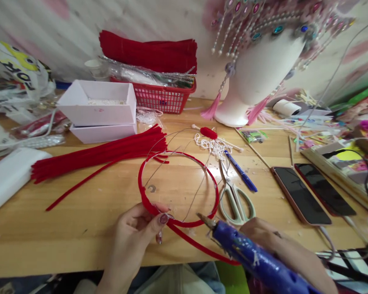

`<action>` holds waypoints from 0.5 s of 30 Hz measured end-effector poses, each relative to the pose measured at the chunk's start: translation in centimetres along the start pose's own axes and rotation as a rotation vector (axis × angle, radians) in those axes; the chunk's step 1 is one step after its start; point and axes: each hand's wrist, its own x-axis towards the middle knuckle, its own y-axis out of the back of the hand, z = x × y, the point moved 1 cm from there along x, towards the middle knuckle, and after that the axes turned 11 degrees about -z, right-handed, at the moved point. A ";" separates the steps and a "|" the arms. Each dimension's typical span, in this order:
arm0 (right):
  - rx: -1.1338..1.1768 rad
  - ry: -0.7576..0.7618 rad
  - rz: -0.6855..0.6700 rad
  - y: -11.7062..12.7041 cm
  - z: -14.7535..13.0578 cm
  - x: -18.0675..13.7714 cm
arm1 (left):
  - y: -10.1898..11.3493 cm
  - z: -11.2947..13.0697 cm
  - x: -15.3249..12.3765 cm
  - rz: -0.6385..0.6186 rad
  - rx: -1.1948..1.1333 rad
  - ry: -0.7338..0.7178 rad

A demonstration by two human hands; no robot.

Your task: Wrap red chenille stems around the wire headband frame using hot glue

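Between thumb and fingers, my left hand (138, 228) pinches the near edge of a wire frame (140, 173) whose ring is wrapped in red pipe cleaner. Thin bare wires arch over the ring to a small red piece (208, 132) at the top. A loose red pipe cleaner (199, 245) trails from the pinch toward the lower right. My right hand (276, 241) is wrapped round a blue hot glue gun (251, 253). Its nozzle points at the ring's near edge, just right of my left thumb. The glue gun hides part of my right fingers.
A bundle of red pipe cleaners (101, 157) lies left. Scissors (236, 202), a blue pen (241, 171) and pearl beads (213, 147) lie beyond the ring. Two phones (300, 196) lie right. White boxes (99, 108), a red basket (171, 100) and a foam head (248, 81) with a beaded headdress stand behind.
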 end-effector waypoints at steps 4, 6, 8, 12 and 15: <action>0.039 0.058 0.002 -0.8 -0.5 0.4 | -0.3 0.0 0.0 0.014 -0.017 -0.007; 0.004 0.034 0.018 -1.1 -0.3 -0.1 | -0.5 0.0 0.0 0.014 -0.008 -0.013; -0.037 0.009 0.022 -1.3 0.0 -0.7 | -0.9 0.0 0.0 0.017 -0.002 -0.023; -0.080 -0.014 0.028 -1.1 0.3 -1.2 | -1.5 0.0 0.0 0.010 0.002 -0.046; -0.101 0.008 0.027 -0.9 0.4 -1.1 | -1.7 0.0 0.0 0.002 0.021 -0.057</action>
